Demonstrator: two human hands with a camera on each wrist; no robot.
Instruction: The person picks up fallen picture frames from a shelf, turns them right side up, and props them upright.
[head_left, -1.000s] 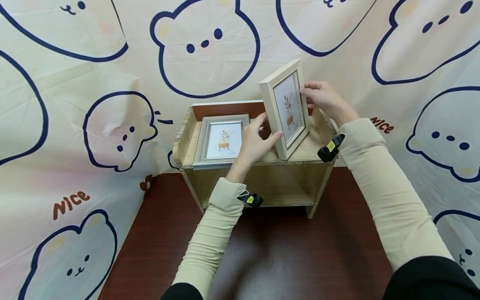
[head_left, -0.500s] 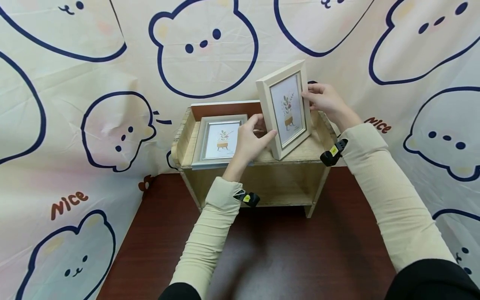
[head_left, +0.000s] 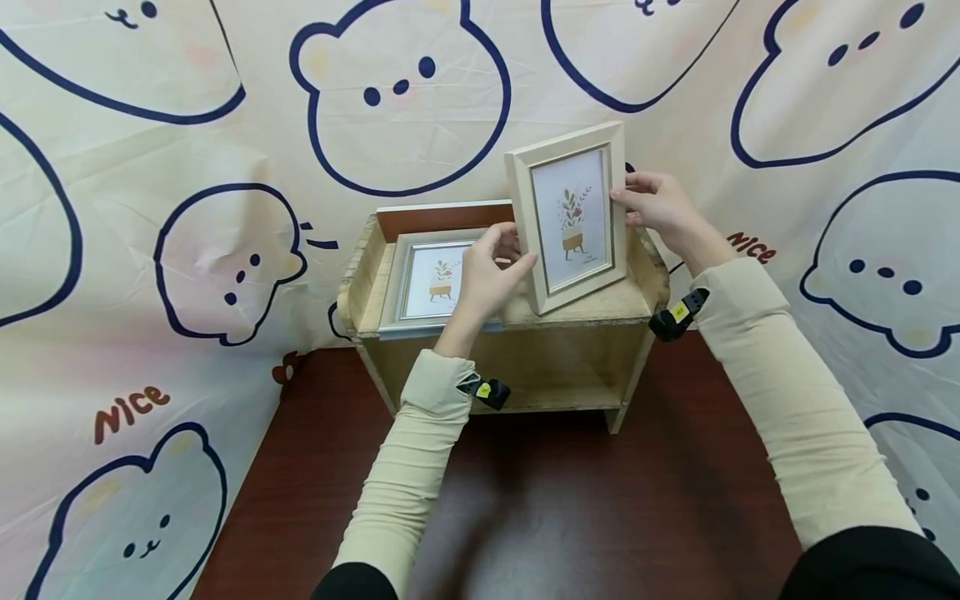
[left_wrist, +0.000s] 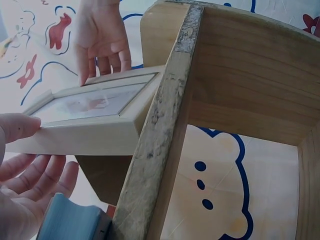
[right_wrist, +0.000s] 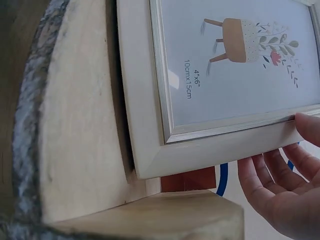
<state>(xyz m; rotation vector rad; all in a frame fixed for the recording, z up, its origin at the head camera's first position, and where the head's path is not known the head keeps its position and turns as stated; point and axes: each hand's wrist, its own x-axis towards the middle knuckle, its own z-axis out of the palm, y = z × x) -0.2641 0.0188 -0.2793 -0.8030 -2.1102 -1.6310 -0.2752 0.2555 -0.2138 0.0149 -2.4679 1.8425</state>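
Note:
A cream picture frame (head_left: 517, 200) with a potted-plant print stands tilted on the right part of the top of a small wooden shelf (head_left: 558, 367). My left hand (head_left: 483, 279) holds its left edge, the thumb in front and the fingers behind, as the left wrist view shows. My right hand (head_left: 667, 212) pinches the opposite edge; in the right wrist view the thumb (right_wrist: 307, 125) lies on the front of the border. A silver-grey picture frame (head_left: 392, 287) with a similar print lies face up on the left part, partly hidden by my left hand.
The shelf has raised wooden sides and a reddish-brown back strip (head_left: 442, 218). It stands on a dark red-brown table (head_left: 585, 508). A cloth (head_left: 247, 150) printed with bear outlines hangs behind and at both sides.
The cream frame has turned to face me more squarely, its left edge moving left and its right edge right. Both hands have moved with it. The silver-grey frame stays in place.

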